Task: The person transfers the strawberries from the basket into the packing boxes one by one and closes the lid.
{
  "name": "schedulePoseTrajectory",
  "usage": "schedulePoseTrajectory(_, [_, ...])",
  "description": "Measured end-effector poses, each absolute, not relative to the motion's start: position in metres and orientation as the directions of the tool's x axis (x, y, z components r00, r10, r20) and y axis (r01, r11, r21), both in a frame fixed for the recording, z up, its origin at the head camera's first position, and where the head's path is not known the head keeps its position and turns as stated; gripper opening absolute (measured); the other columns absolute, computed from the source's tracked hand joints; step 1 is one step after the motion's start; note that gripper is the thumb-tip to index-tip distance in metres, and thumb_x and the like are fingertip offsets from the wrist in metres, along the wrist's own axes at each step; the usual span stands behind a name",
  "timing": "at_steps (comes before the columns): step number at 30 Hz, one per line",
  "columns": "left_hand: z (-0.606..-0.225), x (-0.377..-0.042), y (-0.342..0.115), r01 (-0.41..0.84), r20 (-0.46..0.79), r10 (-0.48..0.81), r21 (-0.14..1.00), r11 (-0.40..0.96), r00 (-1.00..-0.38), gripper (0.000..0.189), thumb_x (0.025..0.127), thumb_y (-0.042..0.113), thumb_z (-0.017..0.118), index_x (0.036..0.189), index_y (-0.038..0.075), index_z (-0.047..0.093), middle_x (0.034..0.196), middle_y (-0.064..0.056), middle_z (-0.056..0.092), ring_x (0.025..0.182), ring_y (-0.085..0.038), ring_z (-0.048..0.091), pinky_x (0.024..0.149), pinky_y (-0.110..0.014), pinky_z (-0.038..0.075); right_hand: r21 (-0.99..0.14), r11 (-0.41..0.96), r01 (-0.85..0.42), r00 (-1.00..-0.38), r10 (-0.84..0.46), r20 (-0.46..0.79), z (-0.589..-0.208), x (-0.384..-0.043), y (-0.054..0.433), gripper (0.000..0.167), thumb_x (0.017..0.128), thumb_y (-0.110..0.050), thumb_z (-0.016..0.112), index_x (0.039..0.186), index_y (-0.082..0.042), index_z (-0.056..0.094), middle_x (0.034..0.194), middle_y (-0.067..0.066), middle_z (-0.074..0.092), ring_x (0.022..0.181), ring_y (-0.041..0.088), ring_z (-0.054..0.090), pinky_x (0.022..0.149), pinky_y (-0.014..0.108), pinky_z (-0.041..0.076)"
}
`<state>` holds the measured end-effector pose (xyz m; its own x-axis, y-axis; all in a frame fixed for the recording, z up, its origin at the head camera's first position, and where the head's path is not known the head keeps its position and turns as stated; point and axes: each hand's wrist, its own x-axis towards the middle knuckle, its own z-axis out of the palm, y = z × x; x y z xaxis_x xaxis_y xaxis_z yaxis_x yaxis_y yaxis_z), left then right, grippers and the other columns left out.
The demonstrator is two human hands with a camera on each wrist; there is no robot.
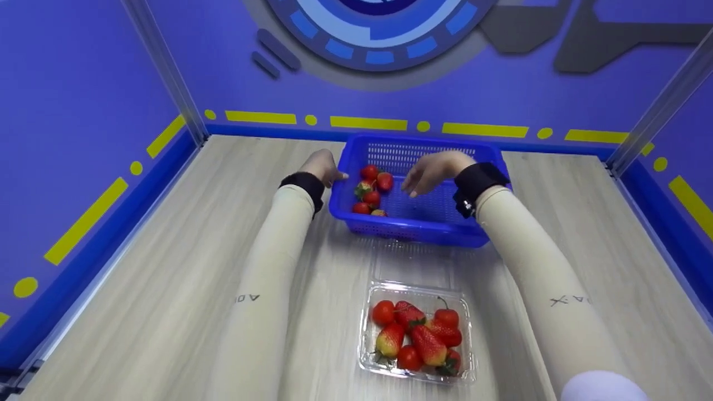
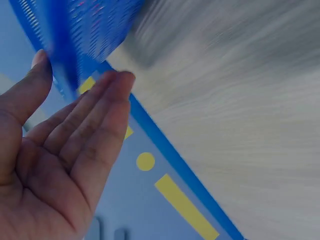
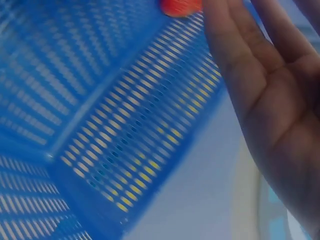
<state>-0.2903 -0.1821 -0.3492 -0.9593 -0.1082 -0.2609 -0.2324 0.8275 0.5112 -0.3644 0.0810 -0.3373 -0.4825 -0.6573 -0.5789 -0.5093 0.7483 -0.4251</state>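
Observation:
A blue plastic basket (image 1: 412, 225) with slotted walls stands at the back of the table. Several strawberries (image 1: 384, 181) and small round red fruits lie along its left side. My left hand (image 1: 322, 166) is at the basket's left rim; in the left wrist view its fingers are nearly straight, with the thumb at the blurred rim. Over the basket's right half hangs my right hand (image 1: 434, 171), fingers loosely bent and pointing down, with nothing held. In the right wrist view a red fruit (image 3: 181, 6) shows beyond those fingers.
A clear plastic box (image 1: 365, 362), its lid (image 1: 412, 267) laid back towards the basket, stands in front. It holds several strawberries (image 1: 429, 345) and round red fruits (image 1: 383, 313). Blue panels (image 1: 167, 55) with yellow marks enclose the wooden table (image 1: 184, 250).

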Motion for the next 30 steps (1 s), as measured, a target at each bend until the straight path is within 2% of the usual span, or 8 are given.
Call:
schedulePoseTrajectory(2, [-0.353, -0.291, -0.182, -0.262, -0.279, -0.127, 0.528, 0.808, -0.952, 0.035, 0.095, 0.02, 0.074, 0.112, -0.011, 0.071, 0.107, -0.025, 0.077, 0.06, -0.019, 0.068, 0.059, -0.023, 0.056, -0.409, 0.746, -0.525, -0.445, -0.65, -0.616, -0.347, -0.364, 0.077, 0.047, 0.102, -0.025, 0.063, 0.145, -0.007, 0.057, 0.148, 0.016, 0.06, 0.138, 0.036, 0.056, 0.116, 0.049, 0.047])
schedulePoseTrajectory(4, [-0.356, -0.292, -0.182, -0.279, -0.282, -0.141, 0.544, 0.791, -0.949, 0.034, 0.095, 0.019, 0.075, 0.11, -0.011, 0.071, 0.086, -0.022, 0.078, 0.046, -0.012, 0.058, 0.05, -0.02, 0.05, -0.412, 0.744, -0.526, -0.403, -0.644, -0.65, -0.354, -0.363, 0.074, 0.048, 0.103, -0.025, 0.061, 0.146, -0.006, 0.055, 0.149, 0.017, 0.058, 0.139, 0.036, 0.055, 0.118, 0.049, 0.046])
schedulePoseTrajectory(8, [-0.356, -0.292, -0.18, -0.281, -0.265, -0.157, 0.538, 0.795, -0.951, 0.033, 0.094, 0.018, 0.076, 0.107, -0.012, 0.072, 0.054, -0.004, 0.056, 0.039, -0.007, 0.047, 0.045, -0.019, 0.043, -0.45, 0.755, -0.476, -0.346, -0.632, -0.694, -0.362, -0.365, 0.07, 0.05, 0.105, -0.021, 0.058, 0.15, -0.002, 0.049, 0.153, 0.02, 0.054, 0.143, 0.037, 0.051, 0.12, 0.048, 0.043])
schedulePoseTrajectory(11, [-0.354, -0.291, -0.176, -0.29, -0.254, -0.18, 0.512, 0.809, -0.95, 0.033, 0.094, 0.019, 0.076, 0.109, -0.01, 0.073, 0.065, -0.005, 0.057, 0.052, -0.011, 0.052, 0.058, -0.021, 0.048, -0.48, 0.761, -0.436, -0.308, -0.627, -0.715, -0.367, -0.366, 0.068, 0.05, 0.105, -0.017, 0.057, 0.15, 0.002, 0.047, 0.154, 0.023, 0.05, 0.145, 0.038, 0.047, 0.122, 0.047, 0.041])
schedulePoseTrajectory(18, [-0.348, -0.29, -0.171, -0.316, -0.274, -0.205, 0.467, 0.826, -0.94, 0.035, 0.096, 0.019, 0.073, 0.12, -0.006, 0.07, 0.125, -0.018, 0.072, 0.1, -0.023, 0.064, 0.102, -0.033, 0.055, -0.487, 0.763, -0.426, -0.2, -0.604, -0.772, -0.38, -0.366, 0.061, 0.049, 0.101, -0.008, 0.054, 0.149, 0.004, 0.047, 0.152, 0.023, 0.052, 0.135, 0.026, 0.054, 0.122, 0.045, 0.041])
schedulePoseTrajectory(21, [-0.345, -0.289, -0.171, -0.312, -0.275, -0.202, 0.455, 0.834, -0.94, 0.035, 0.096, 0.019, 0.072, 0.122, -0.005, 0.07, 0.128, -0.018, 0.071, 0.105, -0.025, 0.065, 0.104, -0.035, 0.055, -0.501, 0.76, -0.414, -0.15, -0.6, -0.786, -0.385, -0.365, 0.057, 0.048, 0.099, -0.005, 0.054, 0.145, 0.004, 0.05, 0.136, 0.011, 0.063, 0.116, 0.012, 0.058, 0.115, 0.034, 0.047])
schedulePoseTrajectory(25, [-0.342, -0.289, -0.169, -0.29, -0.259, -0.192, 0.421, 0.859, -0.947, 0.039, 0.096, 0.021, 0.072, 0.125, -0.005, 0.068, 0.132, -0.018, 0.069, 0.115, -0.026, 0.065, 0.108, -0.035, 0.053, -0.509, 0.766, -0.392, -0.142, -0.597, -0.79, -0.387, -0.362, 0.055, 0.039, 0.097, -0.002, 0.053, 0.135, 0.005, 0.055, 0.105, -0.007, 0.062, 0.093, 0.004, 0.056, 0.09, 0.02, 0.05])
schedulePoseTrajectory(30, [-0.345, -0.292, -0.168, -0.291, -0.266, -0.196, 0.387, 0.875, -0.944, 0.043, 0.095, 0.023, 0.074, 0.128, -0.004, 0.067, 0.136, -0.017, 0.067, 0.124, -0.026, 0.064, 0.112, -0.035, 0.05, -0.496, 0.779, -0.384, -0.164, -0.587, -0.793, -0.392, -0.358, 0.053, 0.036, 0.096, 0.001, 0.053, 0.132, 0.006, 0.055, 0.099, -0.008, 0.059, 0.088, 0.004, 0.055, 0.081, 0.017, 0.05])
